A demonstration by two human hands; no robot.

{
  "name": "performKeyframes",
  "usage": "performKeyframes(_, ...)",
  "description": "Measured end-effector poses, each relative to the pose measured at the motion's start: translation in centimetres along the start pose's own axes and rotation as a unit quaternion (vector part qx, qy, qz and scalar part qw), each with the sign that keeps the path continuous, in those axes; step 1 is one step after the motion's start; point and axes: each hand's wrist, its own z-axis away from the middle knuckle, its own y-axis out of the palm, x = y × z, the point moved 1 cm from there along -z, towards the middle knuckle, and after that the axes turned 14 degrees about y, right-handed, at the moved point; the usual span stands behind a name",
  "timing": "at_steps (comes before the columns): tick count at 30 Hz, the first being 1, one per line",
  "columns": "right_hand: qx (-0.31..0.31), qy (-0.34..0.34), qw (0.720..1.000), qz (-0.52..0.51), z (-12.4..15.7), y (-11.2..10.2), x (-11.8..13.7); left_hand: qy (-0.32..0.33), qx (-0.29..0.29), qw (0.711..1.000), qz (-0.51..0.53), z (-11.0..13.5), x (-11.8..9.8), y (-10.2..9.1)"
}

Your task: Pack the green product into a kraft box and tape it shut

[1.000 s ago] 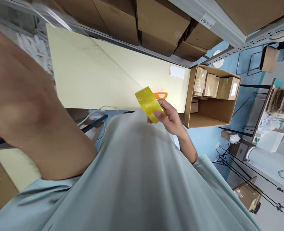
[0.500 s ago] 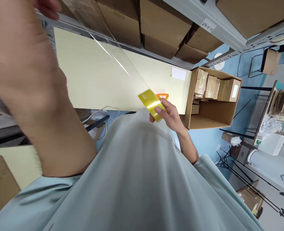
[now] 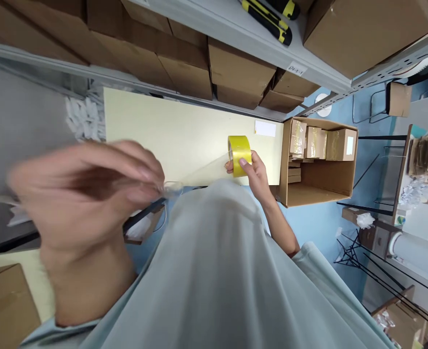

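My right hand (image 3: 255, 177) grips a roll of yellow packing tape (image 3: 240, 148), thumb on its outer face and fingers on the far side. From the roll a clear tape strip (image 3: 210, 167) stretches left across the table edge. Its end is curled by the fingertips of my left hand (image 3: 101, 189), which is large, close to the camera and blurred. That hand is closed in a pinch on the strip's end. Under the roll lies the pale yellow tabletop (image 3: 163, 135), with a white label (image 3: 265, 128) on it.
An open cardboard box (image 3: 315, 189) with smaller taped boxes stands at the table's right end. Along the back, a grey shelf (image 3: 214, 29) holds brown cartons (image 3: 239, 68) and yellow-black utility knives (image 3: 268, 22). Another carton (image 3: 7, 300) sits at lower left.
My left hand has come down from the upper left toward the middle, bringing the strip's end nearer the roll. The roll has turned more upright. The orange item beside it no longer shows.
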Motion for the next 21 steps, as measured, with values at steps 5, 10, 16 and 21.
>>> performKeyframes(5, -0.098, -0.071, 0.991, 0.051, -0.2, -0.5, 1.4, -0.041, 0.134, 0.987, 0.073, 2.5, 0.7, -0.7)
performKeyframes(10, -0.126, -0.152, 0.961, 0.192, 0.7, -2.0, 3.3, -0.182, 0.098, 0.977, 0.051, 3.4, 4.4, 0.9)
performKeyframes(16, -0.199, -0.459, 0.744, 0.442, 1.6, -2.5, 6.7, -0.152, 0.184, 0.971, -0.016, 1.2, 7.2, 3.8)
performKeyframes(21, -0.171, -0.539, 0.615, 0.549, 3.1, -2.0, 9.6, 0.122, 0.245, 0.952, -0.14, -3.2, 4.6, 2.1)
